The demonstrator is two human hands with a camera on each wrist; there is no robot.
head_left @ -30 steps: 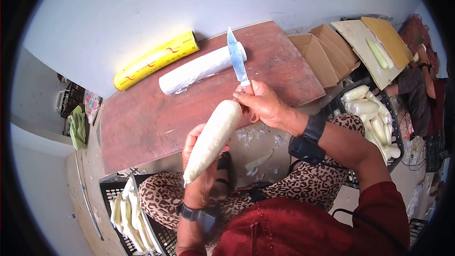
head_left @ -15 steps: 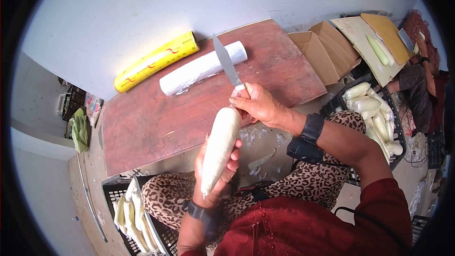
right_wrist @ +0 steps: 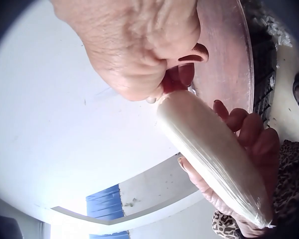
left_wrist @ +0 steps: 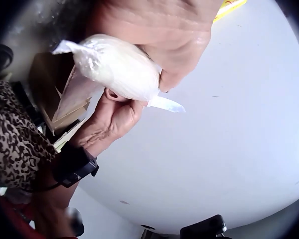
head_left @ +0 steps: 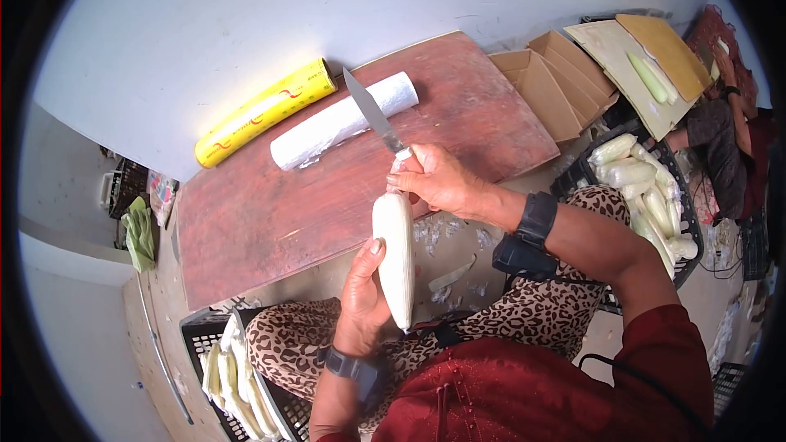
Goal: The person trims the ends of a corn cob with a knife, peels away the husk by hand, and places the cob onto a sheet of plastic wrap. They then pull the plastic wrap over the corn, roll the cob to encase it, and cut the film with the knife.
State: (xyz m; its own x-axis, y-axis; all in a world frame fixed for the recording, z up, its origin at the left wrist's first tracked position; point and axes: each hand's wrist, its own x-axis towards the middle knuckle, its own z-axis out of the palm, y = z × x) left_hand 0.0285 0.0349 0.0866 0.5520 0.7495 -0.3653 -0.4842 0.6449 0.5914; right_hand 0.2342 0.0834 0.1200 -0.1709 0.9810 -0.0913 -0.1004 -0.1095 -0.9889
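Observation:
A long, pale vegetable wrapped in clear film points downward over the lap in the head view. My left hand holds it, with the thumb along its side. My right hand grips a knife by the handle, blade pointing up and away. Its fingertips are at the upper end of the vegetable, where the film gathers to a neck. In the right wrist view the wrapped vegetable shows lengthwise creases, and the left fingers curl around it. The left wrist view shows a twisted film tail at its other end.
On the reddish board lie a white film roll and a yellow tube. Black crates hold wrapped vegetables at right and more pale ones at left. A cardboard box stands beside the board; another person sits far right.
The vegetable has swung from slanting down-left to nearly upright, its lower end moving right. My left hand has turned with it. The knife blade has tilted leftward, still in my right hand.

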